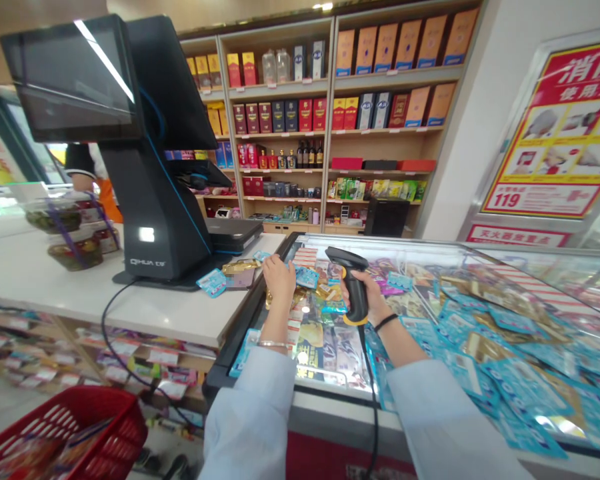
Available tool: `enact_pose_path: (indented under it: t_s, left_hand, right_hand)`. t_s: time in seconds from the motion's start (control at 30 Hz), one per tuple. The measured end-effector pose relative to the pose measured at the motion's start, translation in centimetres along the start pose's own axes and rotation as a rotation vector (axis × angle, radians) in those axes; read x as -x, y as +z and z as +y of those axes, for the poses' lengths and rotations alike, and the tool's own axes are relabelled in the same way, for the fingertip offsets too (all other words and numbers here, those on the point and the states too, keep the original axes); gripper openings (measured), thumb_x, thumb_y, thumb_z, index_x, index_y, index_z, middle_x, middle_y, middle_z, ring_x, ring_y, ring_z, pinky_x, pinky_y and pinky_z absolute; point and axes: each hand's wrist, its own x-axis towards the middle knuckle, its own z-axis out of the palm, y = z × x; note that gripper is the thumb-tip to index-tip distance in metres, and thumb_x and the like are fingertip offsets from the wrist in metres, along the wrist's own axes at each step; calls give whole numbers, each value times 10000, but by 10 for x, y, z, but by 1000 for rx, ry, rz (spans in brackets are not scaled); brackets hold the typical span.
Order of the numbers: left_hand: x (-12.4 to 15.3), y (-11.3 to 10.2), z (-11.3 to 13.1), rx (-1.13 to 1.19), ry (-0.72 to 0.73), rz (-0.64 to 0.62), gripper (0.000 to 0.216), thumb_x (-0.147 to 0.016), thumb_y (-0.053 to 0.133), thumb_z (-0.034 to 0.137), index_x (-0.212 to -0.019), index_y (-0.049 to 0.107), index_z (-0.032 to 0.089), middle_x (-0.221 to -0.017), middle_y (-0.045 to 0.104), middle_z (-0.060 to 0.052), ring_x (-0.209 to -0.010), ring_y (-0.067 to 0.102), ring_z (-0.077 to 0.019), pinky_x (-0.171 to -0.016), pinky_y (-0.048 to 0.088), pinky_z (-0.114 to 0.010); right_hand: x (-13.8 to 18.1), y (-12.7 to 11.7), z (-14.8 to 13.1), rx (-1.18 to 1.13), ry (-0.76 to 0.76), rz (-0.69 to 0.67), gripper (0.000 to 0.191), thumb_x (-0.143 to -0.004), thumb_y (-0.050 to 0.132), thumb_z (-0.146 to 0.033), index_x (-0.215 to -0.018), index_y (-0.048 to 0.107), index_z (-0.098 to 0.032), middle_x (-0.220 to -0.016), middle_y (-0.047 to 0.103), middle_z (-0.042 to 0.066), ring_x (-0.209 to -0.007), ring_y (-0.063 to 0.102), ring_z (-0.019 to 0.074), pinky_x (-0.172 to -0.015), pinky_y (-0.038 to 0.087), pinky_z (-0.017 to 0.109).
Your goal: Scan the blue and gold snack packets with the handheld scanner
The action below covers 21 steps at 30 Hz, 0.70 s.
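Note:
My right hand [373, 297] grips a black and yellow barcode scanner [356, 287], its head tilted up and pointing left. A cable runs down from the scanner's handle. My left hand [279, 280] reaches over the gap between the white counter and the glass-topped case, thumb apart from the partly hidden fingers; I make out nothing in it. Close by its right side lies a blue packet [307, 277] on the glass. To its left, a gold packet [240, 265] and a blue packet [211, 283] rest on the counter.
Many blue and gold packets [520, 380] are heaped on the glass at right. A cash register [165, 220] stands on the white counter [180, 313], beside tied jars [75, 250]. A red basket [105, 427] sits low at left. Boxed goods fill shelves [280, 137] behind.

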Motion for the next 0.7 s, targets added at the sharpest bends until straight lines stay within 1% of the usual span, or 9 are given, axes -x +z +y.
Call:
enact_pose_path:
  t_s: [0.1,0.17,0.27,0.37,0.47,0.57,0.63,0.7]
  left_hand:
    - [-4,-5,2,64,14,2,284,-882,489,247,-1111,540,89,-1146,599,-201,-1155,530,-312,-1031,399,-465]
    - [-6,-8,6,107,24,6,267,-880,482,243,-1100,540,103,-1142,596,-189,-1147,532,-312,-1031,398,-465]
    - [-4,-13,24,173,18,10,242,-872,470,229,-1082,539,130,-1123,591,-166,-1133,537,-306,-1026,402,-460]
    - [4,-17,62,249,58,-24,232,-868,472,225,-1078,533,146,-1113,584,-155,-1138,535,-298,-1030,405,-449]
    - [18,-23,112,341,138,-76,227,-876,476,237,-1084,527,159,-1123,581,-149,-1141,533,-292,-1026,412,-439]
    - [35,-25,158,416,188,-127,215,-889,473,241,-1080,529,159,-1122,584,-141,-1133,542,-282,-1014,423,-425]
    - [48,-22,181,454,242,-181,209,-897,467,236,-1083,528,164,-1124,589,-134,-1132,552,-270,-1006,432,-409]
    - [62,-16,197,479,326,-277,201,-905,466,233,-1087,529,177,-1115,603,-120,-1119,571,-254,-992,446,-396]
  right_hand:
    - [0,0,-1,-11,-22,15,279,-724,638,-461,-742,591,-187,-472,576,-19,-342,507,124,-309,420,213]
    - [0,-1,-6,-37,-58,19,280,-723,631,-467,-766,592,-194,-478,577,-29,-343,501,122,-315,427,217]
    - [5,-6,-25,-47,-125,30,281,-730,617,-470,-806,593,-201,-493,583,-40,-352,499,119,-330,438,219]
    - [18,-19,-56,16,-172,49,294,-736,608,-479,-830,583,-201,-494,573,-41,-360,510,121,-338,436,216]
    - [37,-39,-91,88,-236,86,294,-753,593,-482,-847,567,-204,-493,555,-46,-365,508,122,-352,435,220]
    - [62,-61,-123,154,-297,135,298,-759,584,-490,-846,553,-207,-480,534,-49,-356,485,119,-352,414,220]
    - [78,-77,-140,193,-307,165,303,-748,589,-494,-845,553,-209,-481,533,-46,-361,482,123,-354,406,226]
    - [93,-93,-152,226,-311,200,297,-736,595,-488,-835,558,-211,-486,540,-40,-372,484,129,-358,401,231]
